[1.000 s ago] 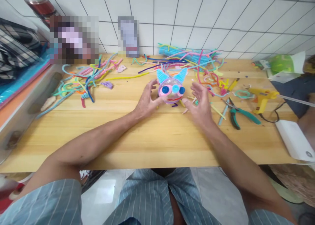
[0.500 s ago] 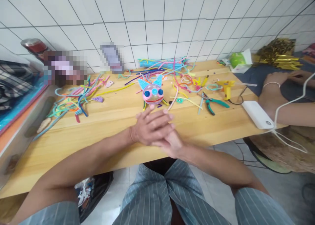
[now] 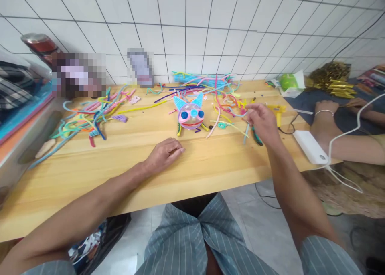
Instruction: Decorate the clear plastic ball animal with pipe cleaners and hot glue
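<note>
My left hand [image 3: 165,154] rests on the wooden table [image 3: 126,187] with its fingers loosely curled and nothing seen in them. My right hand [image 3: 263,122] hovers over green-handled pliers [image 3: 257,137], hiding most of them. Its fingers are half bent, fingertips near the loose pipe cleaners [image 3: 230,100], and no held thing shows. Between the hands, farther back, sits a small pink round figure [image 3: 191,116] with blue bottle-cap-like eyes, a red mouth and blue pipe-cleaner ears.
Pipe cleaners [image 3: 99,110] lie heaped at the left. A yellow glue gun [image 3: 279,112], a white power bank [image 3: 310,147] with cable and a tissue pack [image 3: 291,82] are at the right. Beyond them rest another person's arms [image 3: 339,126]. A phone [image 3: 140,67] leans on the tiled wall.
My hands were clasped together before the figure and have come apart. The right one has moved right to above the pliers; the left has settled on the table, slightly left.
</note>
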`<state>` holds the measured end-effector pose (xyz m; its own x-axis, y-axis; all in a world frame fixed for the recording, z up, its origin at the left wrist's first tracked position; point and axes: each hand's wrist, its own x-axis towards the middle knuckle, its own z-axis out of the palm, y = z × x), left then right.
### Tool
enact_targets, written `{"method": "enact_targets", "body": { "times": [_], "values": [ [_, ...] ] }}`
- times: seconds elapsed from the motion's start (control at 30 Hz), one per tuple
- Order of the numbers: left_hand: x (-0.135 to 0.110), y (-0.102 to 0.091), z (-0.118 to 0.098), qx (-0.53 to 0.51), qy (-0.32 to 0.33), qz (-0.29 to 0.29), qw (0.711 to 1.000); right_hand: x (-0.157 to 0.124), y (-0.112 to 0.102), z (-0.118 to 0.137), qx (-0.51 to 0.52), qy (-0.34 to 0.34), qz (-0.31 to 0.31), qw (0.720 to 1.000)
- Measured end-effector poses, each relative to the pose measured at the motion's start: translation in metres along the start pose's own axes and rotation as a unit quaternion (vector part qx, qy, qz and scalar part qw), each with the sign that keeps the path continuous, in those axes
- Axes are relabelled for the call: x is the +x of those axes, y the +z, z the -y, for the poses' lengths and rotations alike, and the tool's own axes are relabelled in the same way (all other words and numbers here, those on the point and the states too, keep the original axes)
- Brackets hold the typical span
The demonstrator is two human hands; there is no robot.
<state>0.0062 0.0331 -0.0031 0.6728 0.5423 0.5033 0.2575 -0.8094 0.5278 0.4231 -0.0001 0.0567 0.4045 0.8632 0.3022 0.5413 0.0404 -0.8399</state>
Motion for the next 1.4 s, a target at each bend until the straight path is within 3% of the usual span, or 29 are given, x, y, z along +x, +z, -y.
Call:
{"method": "enact_targets", "body": {
  "times": [0.1, 0.17, 0.27, 0.4, 0.6, 0.8, 0.9, 1.03, 1.1, 1.27, 1.4],
  "values": [
    [-0.002, 0.000, 0.003, 0.003, -0.006, 0.010, 1.000, 0.025, 0.002, -0.003, -0.054, 0.011, -0.008, 0.998],
    [-0.004, -0.001, 0.003, 0.009, 0.001, 0.018, 1.000, 0.028, 0.012, 0.003, -0.115, -0.008, 0.023, 0.993],
    [-0.004, 0.000, 0.003, 0.015, 0.023, 0.045, 0.999, 0.013, 0.037, 0.019, -0.196, -0.065, 0.136, 0.969],
    [-0.004, 0.002, 0.004, 0.007, 0.024, 0.072, 0.997, -0.025, 0.079, 0.042, -0.278, -0.148, 0.265, 0.911],
    [-0.005, 0.003, 0.005, 0.014, 0.020, 0.087, 0.996, -0.047, 0.120, 0.057, -0.409, -0.150, 0.270, 0.859],
    [-0.005, 0.003, 0.005, -0.015, 0.008, 0.089, 0.996, -0.047, 0.123, 0.063, -0.445, -0.153, 0.270, 0.840],
    [-0.005, 0.003, 0.003, -0.040, -0.011, 0.068, 0.997, -0.054, 0.108, 0.067, -0.419, -0.191, 0.285, 0.841],
    [-0.001, 0.001, -0.012, -0.102, -0.079, -0.004, 0.992, -0.063, 0.088, 0.077, -0.279, -0.241, 0.358, 0.858],
    [0.005, 0.000, -0.022, -0.148, -0.110, -0.011, 0.983, -0.066, 0.083, 0.084, -0.226, -0.247, 0.393, 0.856],
    [0.022, -0.001, -0.041, -0.261, -0.165, 0.023, 0.951, -0.065, 0.083, 0.099, -0.162, -0.221, 0.418, 0.866],
    [0.035, 0.003, -0.044, -0.358, -0.223, -0.033, 0.906, -0.058, 0.082, 0.099, -0.022, -0.128, 0.391, 0.911]
  ]
}}
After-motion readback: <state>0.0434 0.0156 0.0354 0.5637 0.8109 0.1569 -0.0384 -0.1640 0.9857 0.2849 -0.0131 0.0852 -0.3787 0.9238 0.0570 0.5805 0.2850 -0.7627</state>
